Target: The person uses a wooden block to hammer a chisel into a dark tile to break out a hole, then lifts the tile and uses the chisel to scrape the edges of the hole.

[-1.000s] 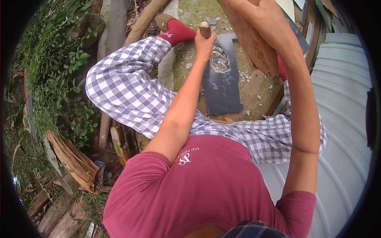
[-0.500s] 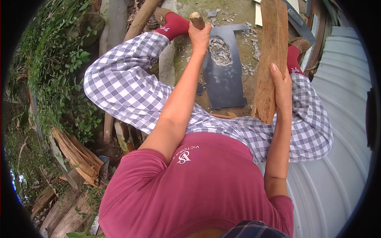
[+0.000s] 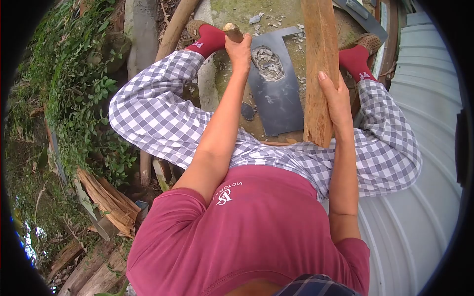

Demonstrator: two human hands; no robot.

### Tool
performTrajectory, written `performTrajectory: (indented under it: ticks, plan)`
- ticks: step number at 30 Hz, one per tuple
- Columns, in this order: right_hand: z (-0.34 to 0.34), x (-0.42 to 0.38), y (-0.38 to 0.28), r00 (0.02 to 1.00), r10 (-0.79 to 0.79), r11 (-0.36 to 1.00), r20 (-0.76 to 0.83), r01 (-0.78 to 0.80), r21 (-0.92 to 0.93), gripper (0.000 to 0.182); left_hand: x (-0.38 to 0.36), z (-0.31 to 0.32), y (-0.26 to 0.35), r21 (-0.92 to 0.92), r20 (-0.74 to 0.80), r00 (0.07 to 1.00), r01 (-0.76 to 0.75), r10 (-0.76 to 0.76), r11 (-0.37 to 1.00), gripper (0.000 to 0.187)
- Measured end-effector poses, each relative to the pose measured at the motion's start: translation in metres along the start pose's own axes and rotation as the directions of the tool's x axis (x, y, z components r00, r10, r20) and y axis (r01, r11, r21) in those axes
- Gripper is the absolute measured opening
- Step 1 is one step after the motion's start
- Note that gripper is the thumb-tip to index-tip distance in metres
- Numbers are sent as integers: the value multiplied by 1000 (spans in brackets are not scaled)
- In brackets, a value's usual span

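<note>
My left hand is closed round a round wooden handle; its cut end points up at me and its lower part is hidden. In my right hand is a long, rough wooden plank, gripped along its right edge with the thumb on top. Between the two hands lies a flat dark grey sheet on the ground. An oval hole in it frames broken grey chips.
My outstretched legs in checked trousers flank the sheet. Ribbed light-grey metal sheeting runs along the right. Leafy plants, a long pole and split wood are on the left.
The plank has shifted left, closer to the grey sheet, with my right hand still on it. My left hand and the handle have moved slightly left. The view has shifted a little.
</note>
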State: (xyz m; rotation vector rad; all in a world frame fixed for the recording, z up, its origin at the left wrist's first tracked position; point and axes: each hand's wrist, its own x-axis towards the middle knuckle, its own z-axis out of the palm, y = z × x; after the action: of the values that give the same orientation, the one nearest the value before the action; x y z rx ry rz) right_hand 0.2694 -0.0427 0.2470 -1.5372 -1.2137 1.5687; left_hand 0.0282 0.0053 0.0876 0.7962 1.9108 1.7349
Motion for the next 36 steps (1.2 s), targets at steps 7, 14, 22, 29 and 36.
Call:
performTrajectory:
  ticks: [7,14,22,29,36]
  plan:
    - [3,2,2,998,65,998,10,-65,-13,55,-5,0,17,48,44,998,34,-37,998,25]
    - [15,20,-70,977,-205,973,62,210,-93,58,-17,7,27,20,67,998,2,-3,1000,28]
    - [66,52,-97,909,-228,695,348,402,-596,72,-23,10,25,-32,87,996,1,2,999,28]
    - [75,52,-130,870,-159,766,466,407,-498,71,-19,4,17,-63,72,997,-7,12,998,27]
    - [76,55,-100,879,-142,552,455,452,-701,72,-17,4,23,-129,88,996,14,-3,991,29]
